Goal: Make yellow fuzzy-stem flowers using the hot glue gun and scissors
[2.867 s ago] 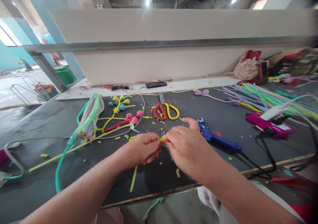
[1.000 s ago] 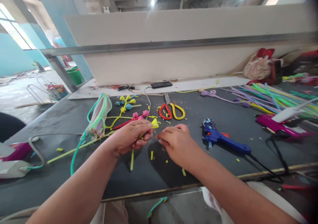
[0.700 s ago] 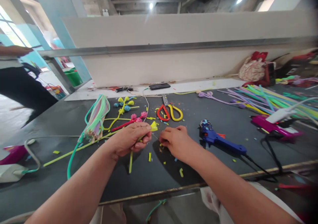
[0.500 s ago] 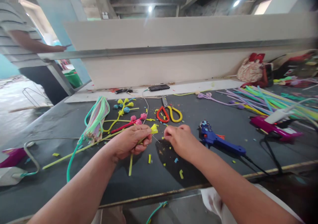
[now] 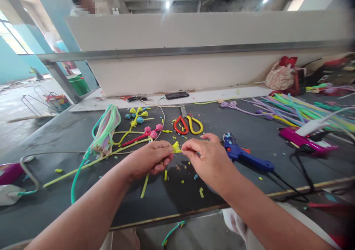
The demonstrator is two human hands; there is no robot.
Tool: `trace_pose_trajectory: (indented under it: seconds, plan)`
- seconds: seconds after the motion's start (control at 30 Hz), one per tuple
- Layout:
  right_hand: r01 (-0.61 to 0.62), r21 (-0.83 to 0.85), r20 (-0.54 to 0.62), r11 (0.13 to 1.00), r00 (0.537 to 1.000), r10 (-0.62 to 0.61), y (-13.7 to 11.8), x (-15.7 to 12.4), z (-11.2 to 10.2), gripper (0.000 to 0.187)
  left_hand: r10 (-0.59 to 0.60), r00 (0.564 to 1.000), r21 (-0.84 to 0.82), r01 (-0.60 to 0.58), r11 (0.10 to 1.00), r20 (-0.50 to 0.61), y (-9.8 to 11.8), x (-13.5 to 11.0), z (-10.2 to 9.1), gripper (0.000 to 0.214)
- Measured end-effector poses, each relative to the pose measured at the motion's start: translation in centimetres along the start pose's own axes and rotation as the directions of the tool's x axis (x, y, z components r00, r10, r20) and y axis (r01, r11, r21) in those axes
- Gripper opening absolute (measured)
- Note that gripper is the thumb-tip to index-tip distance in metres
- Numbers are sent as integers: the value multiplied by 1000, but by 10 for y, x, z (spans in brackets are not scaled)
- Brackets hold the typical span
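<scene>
My left hand is closed around a yellow pipe cleaner flower, whose ruffled head sticks out past the thumb. A yellow stem shows below that hand; whether it joins the flower is hidden by the fingers. My right hand pinches the right edge of the flower head with thumb and forefinger. Just beyond the hands lie scissors with one red and one yellow handle. Left of them are a red stem with pink buds and a yellow stem with yellow and blue buds.
A blue glue gun lies to the right, its cord crossing the front edge. Pipe cleaners are heaped at the far right, with a tied bundle at left. Yellow scraps dot the dark table. A phone lies at the back.
My right hand has moved left and up to the flower and now pinches its edge. The person at the left has moved right, behind the white panel. The view has shifted slightly.
</scene>
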State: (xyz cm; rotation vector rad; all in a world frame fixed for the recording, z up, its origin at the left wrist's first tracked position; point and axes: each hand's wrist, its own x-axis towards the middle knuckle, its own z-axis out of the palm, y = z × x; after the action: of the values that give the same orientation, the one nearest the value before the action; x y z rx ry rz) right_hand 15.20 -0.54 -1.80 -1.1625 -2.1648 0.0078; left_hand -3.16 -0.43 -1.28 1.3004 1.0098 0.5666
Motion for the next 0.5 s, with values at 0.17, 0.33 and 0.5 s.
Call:
trace_pose_trajectory:
  seconds: [0.17, 0.33, 0.5]
  plan:
    - [102, -82, -17, 991, 994, -103, -1, -3, 1, 15, 3, 1000, 26, -3, 1000, 9, -1, 0, 0, 28]
    - [135, -151, 14, 979, 991, -134, -3, -4, 1, 16, 20, 999, 78, -22, 997, 27, -3, 0, -1, 29]
    - [122, -136, 3, 983, 992, -123, -3, -4, 3, 16, 35, 999, 120, -38, 992, 27, -3, 0, 0, 29]
